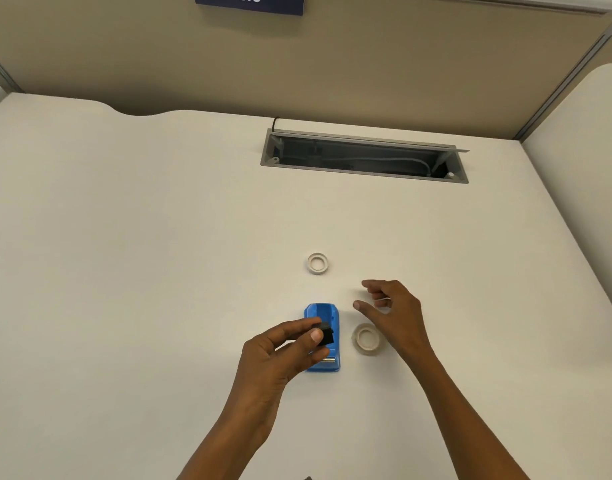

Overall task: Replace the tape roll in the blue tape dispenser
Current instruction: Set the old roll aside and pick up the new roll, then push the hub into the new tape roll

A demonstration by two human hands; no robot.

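The blue tape dispenser [322,318] lies on the white desk, its well open and without a roll. My left hand [283,351] hovers over its near half, pinching a small black spindle [326,334] between thumb and fingers. My right hand [392,313] floats to the right of the dispenser, fingers apart and curled, holding nothing. Just below that hand lies a fuller roll of clear tape [366,338], flat on the desk. A thinner white ring, a tape core [317,263], rests farther back beyond the dispenser.
A recessed cable tray [363,157] with its lid raised is set into the desk at the back. A beige partition wall [297,64] stands behind it, with a blue number sign [249,3] at the top. Another desk section [581,140] adjoins at the right.
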